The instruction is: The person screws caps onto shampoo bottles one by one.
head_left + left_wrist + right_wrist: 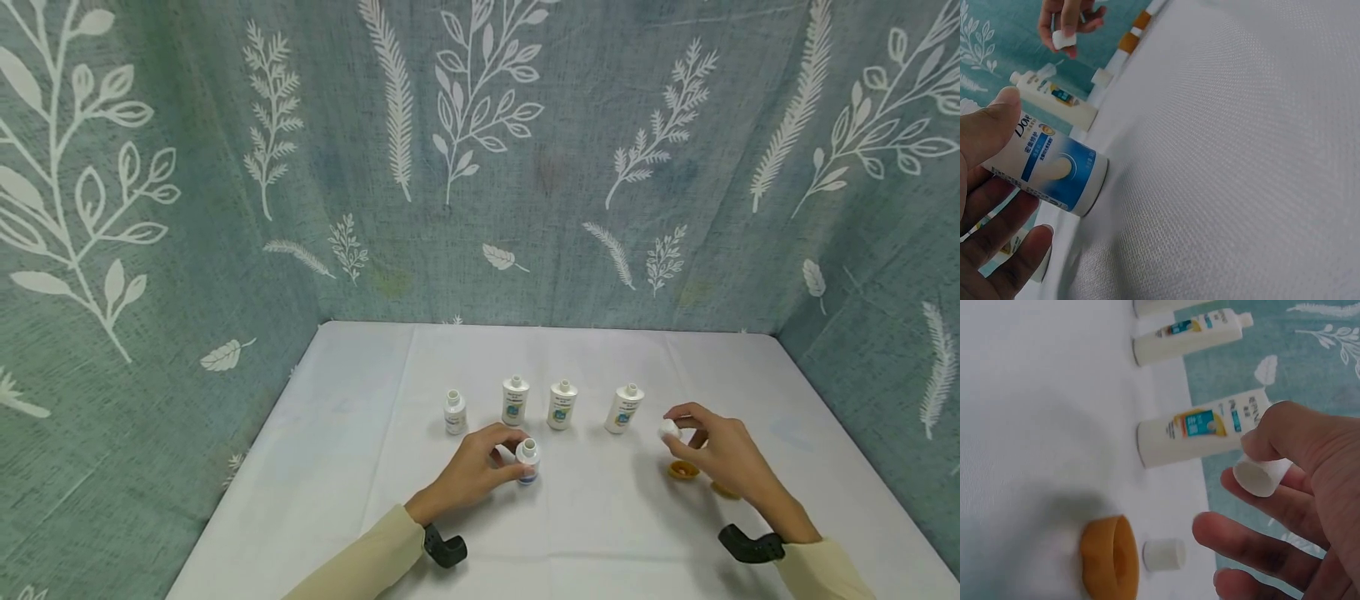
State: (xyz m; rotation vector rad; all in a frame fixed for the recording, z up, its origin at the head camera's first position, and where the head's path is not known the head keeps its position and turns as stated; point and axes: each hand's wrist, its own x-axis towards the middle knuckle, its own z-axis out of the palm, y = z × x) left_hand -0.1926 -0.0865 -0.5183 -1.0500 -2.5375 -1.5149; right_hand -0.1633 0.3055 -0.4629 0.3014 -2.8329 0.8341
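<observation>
White Dove bottle [1054,164], brand legible only in left-wrist view, contents unseen: left hand [477,467] grips it; right hand [723,450] pinches cap [1259,477].

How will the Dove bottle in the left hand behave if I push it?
Pushed high, the Dove bottle would probably tip, being taller than wide. It's likely fairly stiff: the visible wall looks undented. Its neck looks uncapped, so any contents might spill.

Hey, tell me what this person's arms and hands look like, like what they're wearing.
Both the left hand and right hand are ungloved. The left sleeve and right sleeve are plain pale beige. A black, bent device sits at each wrist: left device, right device. No cables are visible.
</observation>
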